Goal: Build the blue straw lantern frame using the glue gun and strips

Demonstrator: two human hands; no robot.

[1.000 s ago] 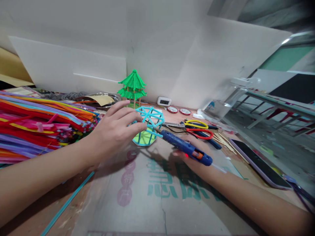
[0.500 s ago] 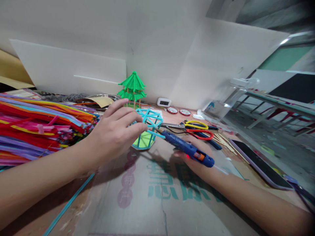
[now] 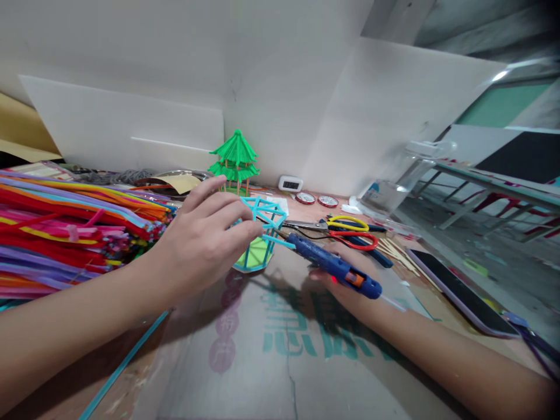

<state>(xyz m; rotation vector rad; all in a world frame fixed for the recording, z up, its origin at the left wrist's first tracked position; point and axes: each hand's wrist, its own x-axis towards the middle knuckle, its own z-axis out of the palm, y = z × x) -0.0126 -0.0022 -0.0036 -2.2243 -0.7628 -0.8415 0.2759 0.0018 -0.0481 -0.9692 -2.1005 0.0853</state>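
My right hand grips a blue hot glue gun, its nozzle pointing left and a clear glue stick showing at its rear. Between the fingertips of my left hand is a short light-blue pipe cleaner piece, its free end close to the nozzle. Behind these fingers stands a light-blue open frame on a yellow-green base, partly hidden by my left hand. Farther back rises a small pavilion with a two-tiered green roof and thin brown posts.
Bundles of coloured pipe cleaners fill the left side. To the right lie scissors, wooden sticks and a phone. A small digital clock and a clear jug stand behind. A printed sheet covers the worktop.
The camera view has shifted slightly. Both hands keep nearly the same pose, with the pipe cleaner piece still held close to the glue gun's nozzle.
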